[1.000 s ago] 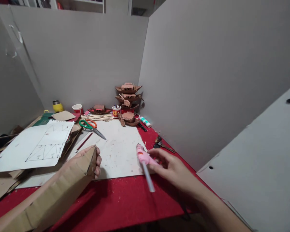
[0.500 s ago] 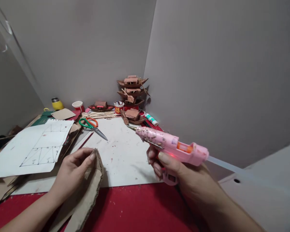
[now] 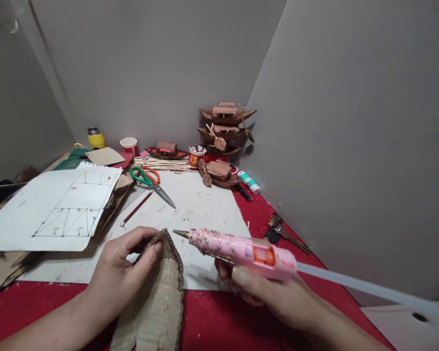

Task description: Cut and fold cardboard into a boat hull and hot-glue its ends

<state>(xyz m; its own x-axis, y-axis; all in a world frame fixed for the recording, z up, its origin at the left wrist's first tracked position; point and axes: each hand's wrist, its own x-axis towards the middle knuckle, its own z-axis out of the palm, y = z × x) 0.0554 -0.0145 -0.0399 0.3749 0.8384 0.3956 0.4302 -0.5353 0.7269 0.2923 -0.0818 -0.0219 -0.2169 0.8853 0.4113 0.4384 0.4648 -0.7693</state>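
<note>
My left hand pinches the pointed upper end of a folded cardboard piece, whose corrugated edges show; its lower part runs out of view. In my right hand is a pink hot glue gun, its barrel crusted with dried bits. A long clear glue stick sticks out of its back. The gun's metal nozzle points left, close to the cardboard tip, with a small gap seen between them. The fingers around the handle are partly hidden under the gun.
Scissors and a pencil lie on the white sheet. A paper with a drawn plan covers cardboard at left. Model boats, thin sticks, cups and a yellow jar stand along the back.
The glue gun has come left and down, its nozzle now near the cardboard tip. The cardboard has turned to show more of its inner face. The camera view has shifted left.
</note>
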